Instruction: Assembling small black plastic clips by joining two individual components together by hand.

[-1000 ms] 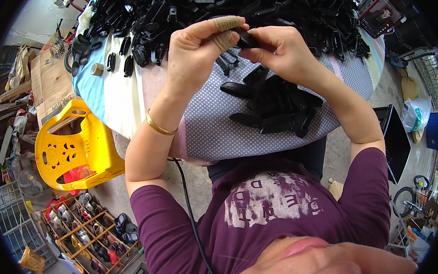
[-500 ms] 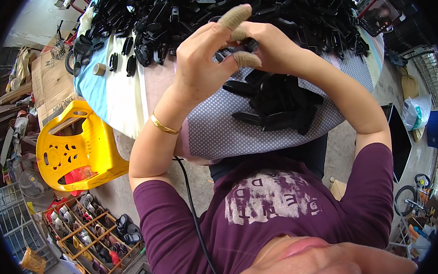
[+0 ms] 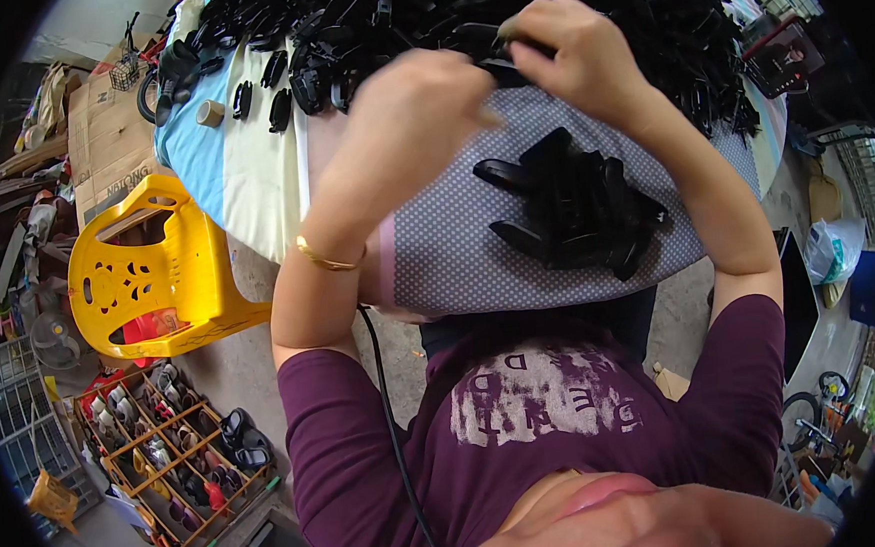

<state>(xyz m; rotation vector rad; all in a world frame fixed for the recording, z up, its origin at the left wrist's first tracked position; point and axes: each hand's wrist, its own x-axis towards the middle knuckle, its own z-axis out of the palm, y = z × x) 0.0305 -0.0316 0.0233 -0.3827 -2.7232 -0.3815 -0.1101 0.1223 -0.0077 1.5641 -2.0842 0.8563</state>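
My left hand (image 3: 412, 110) is raised over the near side of the round table, its fingers smeared by motion. I cannot make out whether it holds anything. My right hand (image 3: 576, 52) is at the near edge of a large pile of black plastic parts (image 3: 362, 17). Its thumb and forefinger curl toward each other, with something dark between them that blends into the pile. Nearer to me, a small heap of similar black plastic parts (image 3: 579, 210) rests on the grey dotted cloth (image 3: 437, 263), touched by neither hand.
Several loose black pieces (image 3: 279, 111) lie left of the pile, by a beige roll (image 3: 210, 113). A yellow plastic chair (image 3: 157, 271) stands at the table's left. Below it is a wooden shoe rack (image 3: 167, 440). A black cable (image 3: 386, 407) hangs along my body.
My hands were together around a small dark part, beige covers showing on left-hand fingers. They have separated: the left moved down and blurs, the right moved right to the pile's edge.
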